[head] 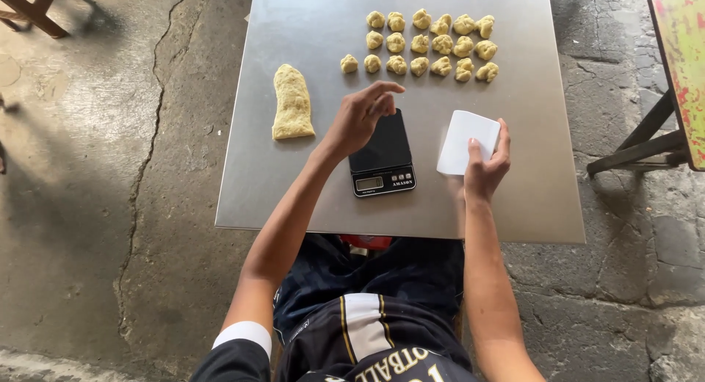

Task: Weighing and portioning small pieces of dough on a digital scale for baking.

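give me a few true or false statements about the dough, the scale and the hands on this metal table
1. The right hand holds a white scraper. True.
2. A dough piece lies on the black scale. False: its platform is bare, with the left hand above it.
3. The small dough balls sit in rows at the far side of the table. True.
4. The long dough log lies right of the scale. False: it lies to the left.

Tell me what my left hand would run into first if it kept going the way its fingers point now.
Your left hand points up and to the right, over the black scale. Probably the bottom row of small dough pieces comes first. Its height above the metal table is unclear.
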